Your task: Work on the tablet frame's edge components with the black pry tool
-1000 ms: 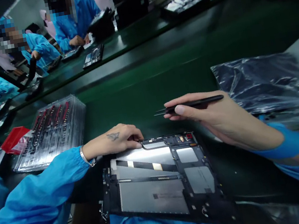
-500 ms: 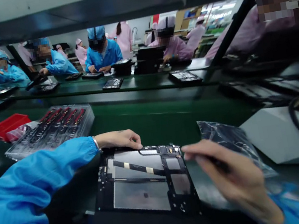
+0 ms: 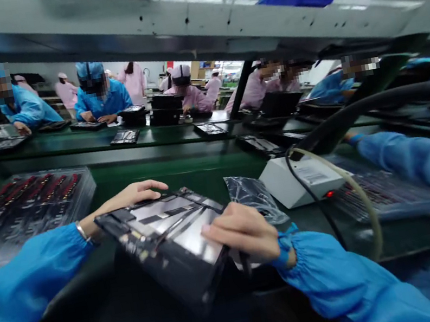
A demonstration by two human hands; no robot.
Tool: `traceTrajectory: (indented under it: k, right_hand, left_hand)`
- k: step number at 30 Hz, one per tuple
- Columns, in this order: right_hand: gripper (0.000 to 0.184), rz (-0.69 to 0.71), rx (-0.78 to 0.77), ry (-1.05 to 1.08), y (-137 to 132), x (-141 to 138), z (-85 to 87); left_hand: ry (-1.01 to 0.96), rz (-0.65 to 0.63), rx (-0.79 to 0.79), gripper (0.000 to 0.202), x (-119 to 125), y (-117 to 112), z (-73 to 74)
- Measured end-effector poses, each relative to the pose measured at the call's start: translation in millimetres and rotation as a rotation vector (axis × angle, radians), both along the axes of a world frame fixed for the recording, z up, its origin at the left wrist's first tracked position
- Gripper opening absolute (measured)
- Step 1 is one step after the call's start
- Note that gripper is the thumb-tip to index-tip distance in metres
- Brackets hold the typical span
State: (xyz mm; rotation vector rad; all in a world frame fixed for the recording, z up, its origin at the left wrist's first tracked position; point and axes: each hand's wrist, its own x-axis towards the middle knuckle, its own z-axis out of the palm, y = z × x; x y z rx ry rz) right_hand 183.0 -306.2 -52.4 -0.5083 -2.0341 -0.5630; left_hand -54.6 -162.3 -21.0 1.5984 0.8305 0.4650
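An opened tablet frame (image 3: 169,234), black with silver plates inside, is lifted and tilted off the green bench. My left hand (image 3: 132,195) lies on its far left edge with the fingers spread over the top. My right hand (image 3: 245,231) grips its right edge, thumb on top, and black tweezers (image 3: 243,262) stick down out of the same hand. Both sleeves are blue.
A clear tray of red and black parts (image 3: 28,206) lies at the left. A crumpled clear bag (image 3: 254,197) and a white box with cables (image 3: 303,180) lie at the right. A co-worker's blue sleeve (image 3: 417,165) reaches in at the right. Other workers sit across the green conveyor (image 3: 182,161).
The view swung up and to the right. My right hand came down from beside the frame and took hold of its right edge. The frame went from lying flat to lifted and turned.
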Motion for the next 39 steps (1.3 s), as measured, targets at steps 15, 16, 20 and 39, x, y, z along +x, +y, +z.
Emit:
traceTrajectory:
  k: [15, 16, 20, 39]
  right_hand:
    - [0.004, -0.035, -0.793, 1.139, -4.3, -3.4, 17.0]
    - [0.005, -0.038, -0.857, 1.119, -5.1, -2.6, 16.2]
    - [0.019, -0.075, -1.089, 1.299, -5.8, -6.8, 14.2]
    - [0.029, -0.064, -1.327, 1.319, 10.4, -2.0, -16.5]
  left_hand:
    - [-0.393, 0.059, 0.217, 0.028, -4.4, -81.0, -6.1]
    - [-0.389, 0.071, 0.209, 0.029, -4.2, -80.9, -8.5]
    - [-0.457, 0.083, 0.101, 0.037, -2.1, -75.5, -20.2]
    - [-0.323, 0.228, -0.230, 0.037, 2.7, -60.7, -44.5]
